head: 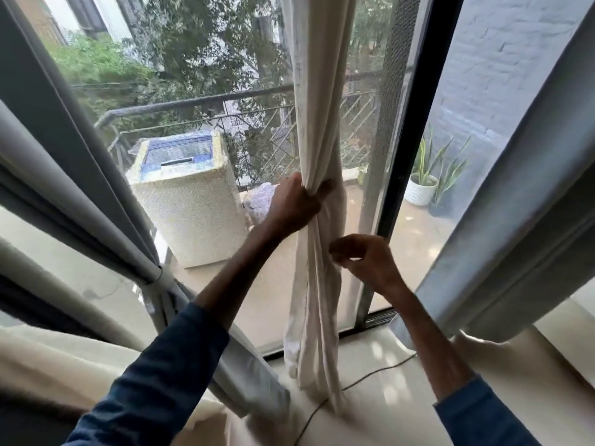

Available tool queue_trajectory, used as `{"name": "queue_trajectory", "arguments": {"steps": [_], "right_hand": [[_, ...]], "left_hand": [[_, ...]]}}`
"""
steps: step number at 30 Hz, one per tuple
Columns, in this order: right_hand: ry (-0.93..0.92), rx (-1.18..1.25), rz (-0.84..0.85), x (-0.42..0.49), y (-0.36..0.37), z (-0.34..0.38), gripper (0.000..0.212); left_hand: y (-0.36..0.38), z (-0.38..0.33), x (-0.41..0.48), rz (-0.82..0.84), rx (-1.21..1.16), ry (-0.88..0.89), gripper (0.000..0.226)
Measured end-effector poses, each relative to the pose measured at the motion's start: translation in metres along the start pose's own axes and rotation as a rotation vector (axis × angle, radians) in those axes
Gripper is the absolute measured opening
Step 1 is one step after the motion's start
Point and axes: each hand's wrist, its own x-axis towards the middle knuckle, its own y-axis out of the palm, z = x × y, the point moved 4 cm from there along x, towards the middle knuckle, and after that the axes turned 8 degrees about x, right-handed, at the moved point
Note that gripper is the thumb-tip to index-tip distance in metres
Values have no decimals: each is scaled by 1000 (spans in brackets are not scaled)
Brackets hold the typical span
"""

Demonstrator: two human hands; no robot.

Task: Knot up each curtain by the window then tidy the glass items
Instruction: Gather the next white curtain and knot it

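Cream cloth gathered into a loose rope, the curtain (317, 123) hangs just left of the black frame (418, 140). In the head view its long axis runs almost straight up and down, from the top edge to the floor at the frame's foot, where the tail trails. It lies dead ahead of both arms. The left hand (297, 206) is the higher one, left of the frame. Its fingers and thumb are wrapped round the bunched curtain, gripping it firmly about halfway up. The right hand (367, 259) sits lower and closer to the frame, just beside the curtain's right edge. Its fingers are curled toward the thumb at the folds, but I cannot tell whether they pinch any cloth. The free length below the left hand is probably what a knot would be made from, and the right hand is nearer to it. A grey curtain (531, 194) hangs right of the frame.
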Motion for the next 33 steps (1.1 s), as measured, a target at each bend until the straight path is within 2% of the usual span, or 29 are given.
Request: {"name": "queue_trajectory", "arguments": {"steps": [5,9,11,13,16,18,19,21,22,24,27,30,31,33], "right_hand": [[75,-139,-59,-10,24,-28,41],[187,-237,-85,-7,23,-41,17],[221,-150,-35,-6,20,-41,8],[249,-6,32,-4,16,-39,4],[235,76,119,-5,15,-31,18],[209,58,167,-7,17,-27,15],[202,22,181,-8,18,-28,19],[185,-149,137,-10,15,-31,50],[152,-259,78,-11,12,-29,53],[38,-364,-48,-12,4,-21,42],[-122,-353,-135,-10,-12,-16,20],[-168,-352,-86,-3,-26,-14,9],[-145,-353,-67,0,-32,-15,11],[-76,-384,-21,8,-44,-18,28]], "left_hand": [[0,-2,3,-35,26,1,53],[9,9,5,-27,95,-11,67],[19,20,4,21,124,-38,71],[35,37,-1,81,109,-60,65],[57,51,-9,139,101,-80,76],[60,43,-15,165,138,-74,58],[63,41,-17,174,167,-70,48],[67,37,-18,171,195,-27,36],[72,38,-18,172,176,10,29],[80,47,-14,163,136,33,16],[80,53,-10,182,100,51,8],[76,57,-10,194,40,80,30],[74,57,-11,228,23,72,40],[66,54,-17,289,27,61,45]]}}
